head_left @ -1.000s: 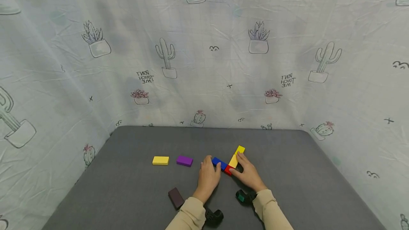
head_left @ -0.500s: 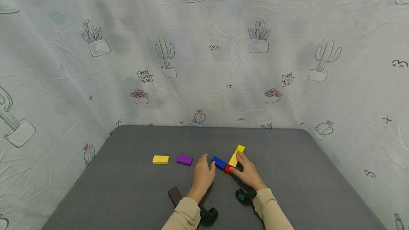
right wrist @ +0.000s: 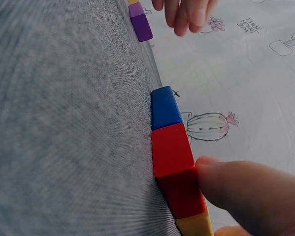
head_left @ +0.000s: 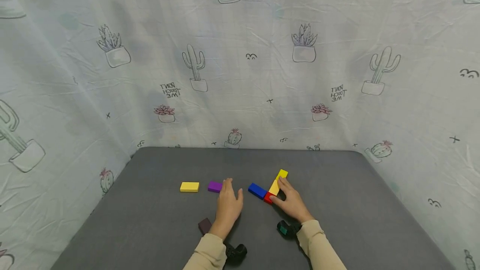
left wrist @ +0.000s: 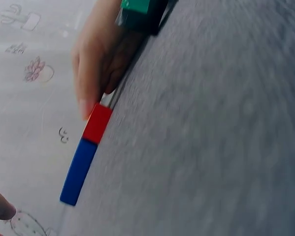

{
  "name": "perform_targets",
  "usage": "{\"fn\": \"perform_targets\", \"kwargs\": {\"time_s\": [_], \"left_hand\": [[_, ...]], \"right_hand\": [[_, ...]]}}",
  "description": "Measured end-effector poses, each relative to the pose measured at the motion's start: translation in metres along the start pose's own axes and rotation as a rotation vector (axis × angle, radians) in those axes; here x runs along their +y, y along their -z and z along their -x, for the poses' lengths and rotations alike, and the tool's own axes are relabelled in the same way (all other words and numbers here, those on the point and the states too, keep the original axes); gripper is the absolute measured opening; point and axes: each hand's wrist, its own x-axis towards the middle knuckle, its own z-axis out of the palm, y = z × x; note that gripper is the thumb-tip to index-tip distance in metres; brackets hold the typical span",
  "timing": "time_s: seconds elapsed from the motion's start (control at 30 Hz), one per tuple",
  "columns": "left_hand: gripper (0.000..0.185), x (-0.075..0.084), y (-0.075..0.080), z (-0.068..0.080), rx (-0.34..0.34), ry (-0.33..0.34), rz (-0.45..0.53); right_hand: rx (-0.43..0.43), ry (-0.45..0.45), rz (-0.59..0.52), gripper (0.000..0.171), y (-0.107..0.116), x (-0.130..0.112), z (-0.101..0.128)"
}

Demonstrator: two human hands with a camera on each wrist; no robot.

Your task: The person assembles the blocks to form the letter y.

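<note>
Head view: a grey table [head_left: 157,220] is seen from above, with a pale cloth backdrop [head_left: 240,61] printed with potted cacti hung behind it and to both sides. Two hands in beige sleeves are stretched out over the near middle of the table. The left hand [head_left: 227,206] is held with its fingers straight and loosely spread, gripping nothing; its fingertips are placed at the right end of a purple block [head_left: 214,186], though whether they touch it cannot be told. A yellow block [head_left: 189,186] is laid flat just to the left of the purple one, with a small gap between them. A dark brown block [head_left: 204,225] is seen near the left wrist, partly hidden by the sleeve.

The right hand [head_left: 292,203] is rested beside a joined group of blocks. A blue block [head_left: 257,191] and a red block [head_left: 268,198] are set end to end, touching, and a long yellow block [head_left: 278,181] is angled away from the red one toward the backdrop. The right thumb is pressed against the red block, and the fingers are laid along the side of the long yellow block, lightly curved rather than wrapped round it.

Right wrist view: the thumb [right wrist: 245,189] is shown flat against the red block [right wrist: 173,156], with the blue block [right wrist: 164,108] directly beyond it.

Left wrist view: the red block [left wrist: 97,123] and blue block [left wrist: 79,170] are shown in line, the right hand's fingers [left wrist: 90,73] at the red end.
</note>
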Motion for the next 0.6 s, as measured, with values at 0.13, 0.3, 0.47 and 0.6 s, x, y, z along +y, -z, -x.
{"fn": "perform_targets", "kwargs": {"time_s": [0.13,0.3,0.47,0.6], "left_hand": [[0.047,-0.007,0.005,-0.002,0.023,0.005,0.005],[0.047,-0.016,0.01,-0.003,0.038,0.027,-0.002],[0.051,-0.023,0.015,-0.007,0.061,0.046,0.005],[0.058,-0.027,0.018,-0.009,0.078,0.066,0.012]], "right_hand": [[0.0,0.005,0.003,0.078,0.0,0.002,0.001],[0.001,0.009,0.001,0.078,-0.002,0.003,0.002],[0.002,0.012,-0.007,0.078,-0.001,0.002,0.002],[0.002,0.015,-0.017,0.078,0.0,0.0,0.001]]}}
